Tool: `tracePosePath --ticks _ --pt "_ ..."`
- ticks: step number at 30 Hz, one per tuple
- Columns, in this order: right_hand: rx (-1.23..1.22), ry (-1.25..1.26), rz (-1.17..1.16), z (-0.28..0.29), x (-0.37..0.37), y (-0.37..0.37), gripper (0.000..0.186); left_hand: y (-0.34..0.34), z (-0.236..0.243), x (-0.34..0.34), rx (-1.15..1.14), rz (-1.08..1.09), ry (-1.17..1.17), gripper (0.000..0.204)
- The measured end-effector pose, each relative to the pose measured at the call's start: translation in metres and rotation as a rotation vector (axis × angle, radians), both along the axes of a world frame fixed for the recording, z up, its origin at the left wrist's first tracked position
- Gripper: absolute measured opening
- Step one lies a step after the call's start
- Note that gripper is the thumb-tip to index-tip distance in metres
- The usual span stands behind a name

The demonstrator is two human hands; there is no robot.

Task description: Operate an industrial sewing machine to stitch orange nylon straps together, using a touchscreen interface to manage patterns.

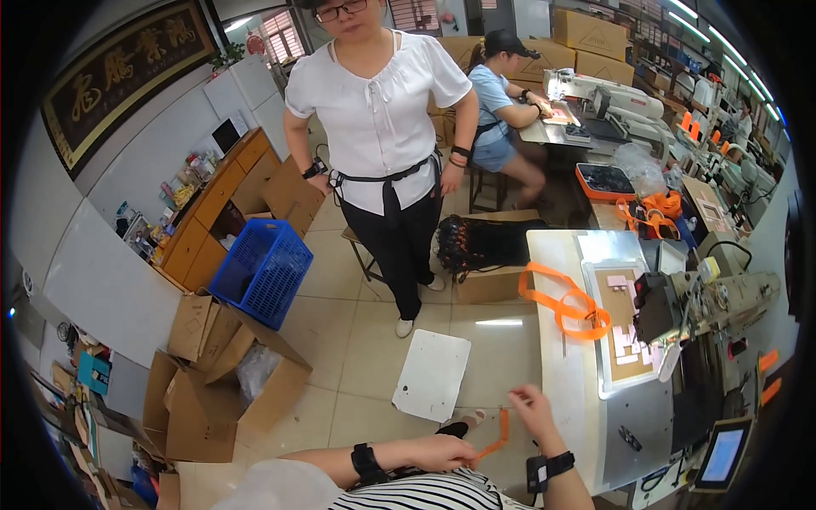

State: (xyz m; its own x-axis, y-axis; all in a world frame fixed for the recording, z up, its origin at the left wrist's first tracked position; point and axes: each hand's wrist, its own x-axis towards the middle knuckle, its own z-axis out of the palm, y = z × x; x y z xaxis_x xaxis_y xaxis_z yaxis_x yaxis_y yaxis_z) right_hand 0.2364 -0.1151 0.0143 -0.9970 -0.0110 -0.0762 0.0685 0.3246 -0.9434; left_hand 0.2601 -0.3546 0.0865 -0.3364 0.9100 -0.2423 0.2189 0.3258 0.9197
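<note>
My left hand (452,454) is closed on one end of a short orange webbing strap (495,445), low in front of my striped top. The strap bends upward, its upper end standing close to the fingertips of my right hand (535,414). That hand is raised near the table's front left corner, its fingers loosely bent and apart; no grip on the strap shows. On the table lies a longer orange strap (571,308) in loose loops. Beside it, a sewing template (605,374) with pale pink pieces sits under the sewing machine head (663,308).
A white board (432,374) stands before me. Left are a blue plastic basket (268,274) and open cardboard boxes (200,412). One person (387,127) stands facing me; another (500,106) sits at a sewing machine. Black straps (484,242) lie on a carton. A control screen (725,453) is at right.
</note>
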Motion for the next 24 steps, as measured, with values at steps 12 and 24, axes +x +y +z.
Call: tracePosePath --ticks 12,24 --pt "-0.191 -0.297 0.241 0.054 0.146 -0.080 0.024 -0.050 0.017 0.041 0.032 0.233 -0.118 0.026" --pt "-0.554 -0.217 -0.171 0.085 0.111 -0.197 0.013 -0.139 0.001 -0.031 0.277 0.044 -0.489 0.036"
